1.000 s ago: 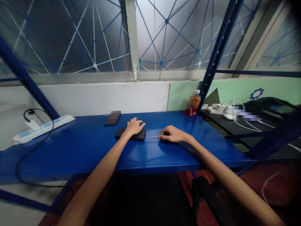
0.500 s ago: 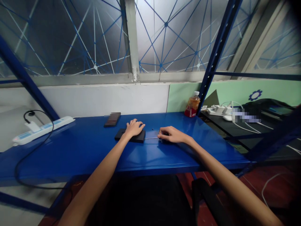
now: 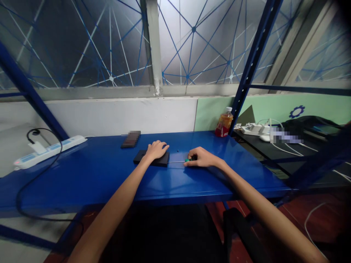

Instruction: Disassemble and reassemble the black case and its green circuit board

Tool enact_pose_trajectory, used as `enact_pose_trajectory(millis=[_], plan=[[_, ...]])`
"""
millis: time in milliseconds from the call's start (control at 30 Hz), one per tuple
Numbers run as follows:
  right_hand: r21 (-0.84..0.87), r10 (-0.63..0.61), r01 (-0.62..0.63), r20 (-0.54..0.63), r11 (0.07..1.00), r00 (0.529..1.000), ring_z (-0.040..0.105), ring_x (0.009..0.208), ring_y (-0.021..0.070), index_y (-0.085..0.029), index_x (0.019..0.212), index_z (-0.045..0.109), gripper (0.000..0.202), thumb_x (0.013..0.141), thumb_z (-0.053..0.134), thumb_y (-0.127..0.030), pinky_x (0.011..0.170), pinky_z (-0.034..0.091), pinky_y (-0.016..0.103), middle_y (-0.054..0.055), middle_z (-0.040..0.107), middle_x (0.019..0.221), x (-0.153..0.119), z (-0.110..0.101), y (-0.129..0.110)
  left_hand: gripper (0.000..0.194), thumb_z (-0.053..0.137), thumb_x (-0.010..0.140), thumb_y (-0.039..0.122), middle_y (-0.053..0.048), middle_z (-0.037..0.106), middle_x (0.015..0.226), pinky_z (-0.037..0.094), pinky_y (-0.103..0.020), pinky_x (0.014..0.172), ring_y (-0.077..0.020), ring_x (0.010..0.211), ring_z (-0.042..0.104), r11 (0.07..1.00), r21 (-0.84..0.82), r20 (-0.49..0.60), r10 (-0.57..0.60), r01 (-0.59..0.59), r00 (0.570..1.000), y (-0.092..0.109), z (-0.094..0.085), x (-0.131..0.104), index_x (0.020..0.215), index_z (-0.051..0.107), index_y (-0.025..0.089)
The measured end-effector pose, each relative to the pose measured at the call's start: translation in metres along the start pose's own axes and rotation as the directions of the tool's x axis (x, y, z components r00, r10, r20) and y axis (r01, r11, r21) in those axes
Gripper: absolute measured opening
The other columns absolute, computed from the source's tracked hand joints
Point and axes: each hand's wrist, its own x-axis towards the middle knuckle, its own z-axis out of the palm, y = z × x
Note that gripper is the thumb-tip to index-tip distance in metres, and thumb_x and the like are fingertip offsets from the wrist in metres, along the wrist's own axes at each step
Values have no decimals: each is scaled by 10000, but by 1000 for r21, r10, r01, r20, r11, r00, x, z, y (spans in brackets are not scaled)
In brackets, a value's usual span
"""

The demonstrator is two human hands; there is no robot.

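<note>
One flat black rectangular box, one thin-shafted green-handled metal screwdriver. Left hand resting on box, fingers open; right hand gripping screwdriver, fingers curling round handle.

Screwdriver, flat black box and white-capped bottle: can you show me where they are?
Screwdriver (image 3: 187,160): head view, on its green handle.
Flat black box (image 3: 162,159): head view, right part of its top.
White-capped bottle (image 3: 224,123): head view, middle of its body.
</note>
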Motion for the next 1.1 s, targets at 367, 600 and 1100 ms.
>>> enact_pose_trajectory(millis=[367, 600, 1100], plan=[[16, -13, 13, 1, 1000, 1000, 302, 543, 85, -142, 625, 596, 476, 770, 616, -595, 531, 201, 254, -33, 469, 567, 0, -1, -1, 491, 290, 952, 545, -88, 575, 1315, 402, -487, 978, -316, 1208, 514, 1000, 1, 19, -14, 14, 1000, 2, -2, -1, 1218, 617, 292], [15, -7, 7, 12, 1000, 1000, 287, 541, 84, -141, 607, 584, 502, 768, 603, -616, 529, 191, 254, -35, 448, 553, 0, 0, -4, 488, 291, 950, 543, -87, 580, 1310, 410, -487, 972, -312, 1204, 516, 1000, 3, 8, -5, 5, 1000, 0, -1, -1, 1214, 617, 294], [7, -17, 17, 5, 1000, 1000, 292, 548, 83, -138, 599, 571, 506, 779, 594, -610, 531, 198, 252, -36, 440, 559, 0, -1, -4, 492, 287, 953, 544, -87, 572, 1320, 403, -487, 974, -315, 1202, 516, 1000, -6, 12, -7, 7, 1000, 0, -2, -1, 1220, 617, 296]])
